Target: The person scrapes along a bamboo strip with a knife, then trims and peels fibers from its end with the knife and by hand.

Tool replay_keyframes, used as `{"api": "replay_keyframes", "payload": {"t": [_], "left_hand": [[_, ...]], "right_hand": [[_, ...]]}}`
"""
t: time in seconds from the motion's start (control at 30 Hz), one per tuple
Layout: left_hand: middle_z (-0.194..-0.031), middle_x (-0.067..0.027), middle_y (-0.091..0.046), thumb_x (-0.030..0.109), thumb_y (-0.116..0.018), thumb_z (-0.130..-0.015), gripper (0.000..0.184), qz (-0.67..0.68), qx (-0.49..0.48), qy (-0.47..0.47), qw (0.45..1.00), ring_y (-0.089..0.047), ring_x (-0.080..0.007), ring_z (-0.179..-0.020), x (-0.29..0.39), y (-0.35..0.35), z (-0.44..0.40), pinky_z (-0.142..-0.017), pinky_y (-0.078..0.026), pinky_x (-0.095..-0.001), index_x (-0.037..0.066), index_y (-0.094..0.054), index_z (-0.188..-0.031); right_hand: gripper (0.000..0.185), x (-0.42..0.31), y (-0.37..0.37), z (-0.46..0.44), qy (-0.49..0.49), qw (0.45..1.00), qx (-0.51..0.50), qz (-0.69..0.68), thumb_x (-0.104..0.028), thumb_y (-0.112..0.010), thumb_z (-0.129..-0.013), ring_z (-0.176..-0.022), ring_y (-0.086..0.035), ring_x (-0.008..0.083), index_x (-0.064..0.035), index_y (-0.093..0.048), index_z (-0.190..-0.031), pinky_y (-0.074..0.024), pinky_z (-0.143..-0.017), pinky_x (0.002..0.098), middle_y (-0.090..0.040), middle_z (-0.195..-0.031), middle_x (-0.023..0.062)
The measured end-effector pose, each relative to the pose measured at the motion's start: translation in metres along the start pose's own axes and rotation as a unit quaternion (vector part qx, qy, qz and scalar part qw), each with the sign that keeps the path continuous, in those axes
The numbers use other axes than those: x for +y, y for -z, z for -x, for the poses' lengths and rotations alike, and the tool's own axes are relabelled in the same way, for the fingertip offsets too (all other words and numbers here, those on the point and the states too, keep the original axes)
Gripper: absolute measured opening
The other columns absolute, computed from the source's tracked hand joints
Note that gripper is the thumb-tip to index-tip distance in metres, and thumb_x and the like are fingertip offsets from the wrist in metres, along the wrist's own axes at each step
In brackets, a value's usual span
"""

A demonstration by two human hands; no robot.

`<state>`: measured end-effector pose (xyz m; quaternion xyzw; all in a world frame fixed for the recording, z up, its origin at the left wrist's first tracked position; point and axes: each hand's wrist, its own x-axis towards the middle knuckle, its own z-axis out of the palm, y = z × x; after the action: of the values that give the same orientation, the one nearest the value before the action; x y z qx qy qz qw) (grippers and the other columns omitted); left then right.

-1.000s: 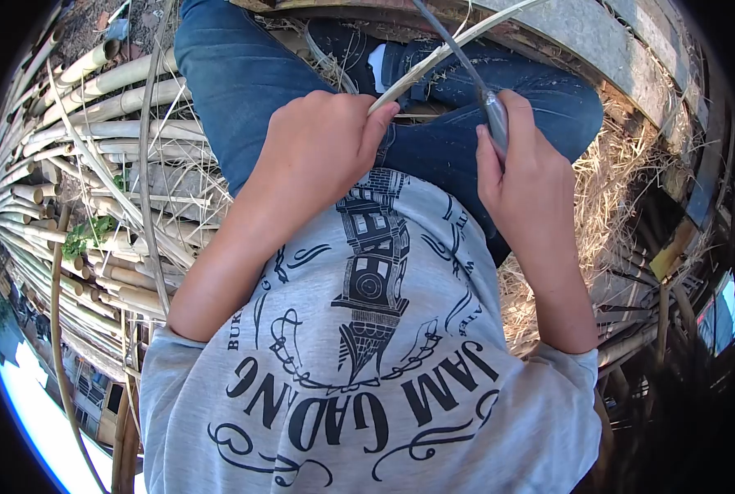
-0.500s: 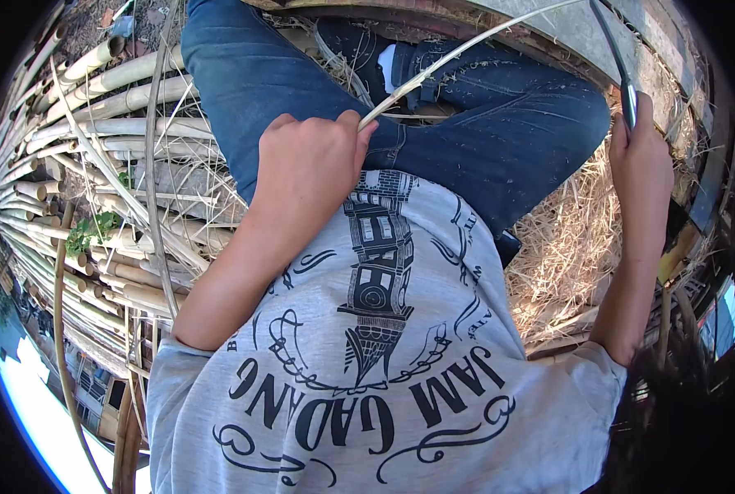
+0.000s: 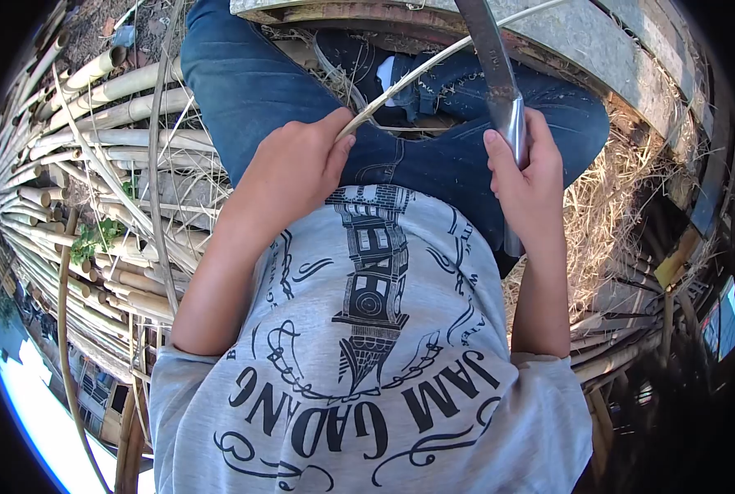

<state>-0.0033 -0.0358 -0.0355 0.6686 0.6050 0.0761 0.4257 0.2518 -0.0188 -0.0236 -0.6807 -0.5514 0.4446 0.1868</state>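
Note:
My left hand is closed around the near end of a thin, pale bamboo strip, which slants up and right across my lap. In my right hand is the shiny metal handle of a long-bladed knife, its dark blade pointing up and away from me. The blade crosses the strip beyond my knees; whether they touch I cannot tell. The blade's tip is cut off by the top edge of the view.
Many cut bamboo poles lie piled at my left. A wooden board is in front of my crossed legs in blue jeans. Pale shavings cover the ground at my right.
My right hand has swung inward to the left with the knife, bringing its blade across the strip. My left hand has shifted slightly left and down, still holding the strip.

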Motion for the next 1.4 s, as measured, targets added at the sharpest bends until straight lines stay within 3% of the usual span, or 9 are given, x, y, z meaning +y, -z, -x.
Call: {"api": "replay_keyframes", "payload": {"t": [0.03,0.1,0.17,0.3,0.43,0.5,0.6,0.97,1.4], "left_hand": [[-0.060,-0.0193,-0.055,0.017,-0.053,-0.095,0.020,0.014,-0.012,-0.001,1.000,-0.057,-0.0410,-0.060,-0.005,0.000,-0.001,-0.058,-0.044,-0.0473,0.000,-0.059,-0.086],[-0.060,-0.0194,-0.055,0.016,-0.054,-0.094,0.020,0.028,-0.024,-0.003,0.999,-0.057,-0.0413,-0.059,-0.013,-0.003,-0.003,-0.057,-0.043,-0.0469,0.000,-0.059,-0.084],[-0.060,-0.0209,-0.054,0.018,-0.059,-0.091,0.023,-0.108,0.025,-0.054,0.992,-0.055,-0.0411,-0.057,-0.017,-0.007,-0.006,-0.056,-0.042,-0.0449,-0.002,-0.061,-0.081],[-0.060,-0.0226,-0.054,0.023,-0.063,-0.090,0.029,-0.014,-0.080,0.059,0.995,-0.052,-0.0400,-0.054,-0.004,0.004,-0.015,-0.055,-0.042,-0.0426,-0.004,-0.062,-0.079],[-0.060,-0.0234,-0.052,0.023,-0.062,-0.093,0.030,0.044,-0.053,0.043,0.997,-0.048,-0.0388,-0.052,-0.012,0.001,-0.015,-0.054,-0.040,-0.0422,-0.005,-0.062,-0.085],[-0.060,-0.0231,-0.052,0.022,-0.061,-0.094,0.028,0.081,-0.029,0.049,0.995,-0.048,-0.0390,-0.052,-0.018,-0.003,-0.013,-0.053,-0.040,-0.0422,-0.005,-0.062,-0.086],[-0.061,-0.0218,-0.052,0.017,-0.058,-0.095,0.022,0.087,0.017,0.037,0.995,-0.049,-0.0402,-0.054,-0.025,-0.010,-0.012,-0.052,-0.039,-0.0424,-0.004,-0.060,-0.088],[-0.067,-0.0190,-0.057,0.010,-0.059,-0.092,0.016,-0.065,0.145,-0.040,0.986,-0.058,-0.0416,-0.062,-0.039,-0.038,-0.010,-0.054,-0.043,-0.0479,0.002,-0.046,-0.085],[-0.068,-0.0145,-0.060,0.010,-0.063,-0.085,0.018,-0.096,0.148,-0.043,0.983,-0.061,-0.0359,-0.060,-0.072,-0.059,-0.015,-0.053,-0.048,-0.0447,0.004,-0.046,-0.085]], "right_hand": [[0.020,0.003,-0.005,0.001,-0.033,0.997,-0.013,-0.064,-0.017,-0.066,-0.090,-0.049,-0.048,0.0085,0.0009,-0.059,-0.097,-0.0403,-0.045,0.0287,-0.055,-0.066,0.0018],[0.019,0.002,-0.012,0.002,-0.063,0.989,-0.036,-0.128,-0.017,-0.066,-0.090,-0.049,-0.048,0.0071,0.0004,-0.060,-0.096,-0.0398,-0.045,0.0265,-0.055,-0.065,0.0009],[0.018,0.000,-0.017,0.001,-0.091,0.973,-0.067,-0.203,-0.018,-0.066,-0.090,-0.050,-0.049,0.0028,-0.0011,-0.062,-0.093,-0.0385,-0.045,0.0204,-0.055,-0.066,-0.0021],[0.018,-0.001,-0.029,-0.010,-0.076,0.972,-0.077,-0.209,-0.017,-0.066,-0.090,-0.053,-0.052,0.0038,0.0001,-0.062,-0.093,-0.0413,-0.046,0.0209,-0.057,-0.068,-0.0008],[0.018,-0.003,-0.030,-0.024,-0.081,0.967,-0.058,-0.234,-0.017,-0.064,-0.091,-0.056,-0.054,0.0044,0.0003,-0.061,-0.095,-0.0441,-0.046,0.0216,-0.059,-0.072,0.0012],[0.024,-0.002,-0.021,-0.033,-0.082,0.978,-0.040,-0.186,-0.018,-0.060,-0.095,-0.058,-0.056,0.0059,0.0005,-0.059,-0.110,-0.0448,-0.046,0.0209,-0.060,-0.075,0.0030],[0.032,0.004,-0.009,-0.046,-0.111,0.967,-0.043,-0.226,-0.031,-0.054,-0.099,-0.050,-0.050,0.0056,-0.0013,-0.059,-0.110,-0.0418,-0.042,0.0208,-0.056,-0.070,0.0017],[0.041,0.004,0.004,-0.070,-0.121,0.975,-0.024,-0.186,-0.040,-0.048,-0.101,-0.045,-0.048,0.0064,0.0000,-0.060,-0.100,-0.0395,-0.039,0.0234,-0.053,-0.063,0.0014],[0.043,0.033,-0.003,-0.092,-0.114,0.979,0.025,-0.165,-0.043,-0.046,-0.101,-0.041,-0.046,0.0086,-0.0019,-0.054,-0.090,-0.0383,-0.036,0.0243,-0.050,-0.058,0.0024]]}}
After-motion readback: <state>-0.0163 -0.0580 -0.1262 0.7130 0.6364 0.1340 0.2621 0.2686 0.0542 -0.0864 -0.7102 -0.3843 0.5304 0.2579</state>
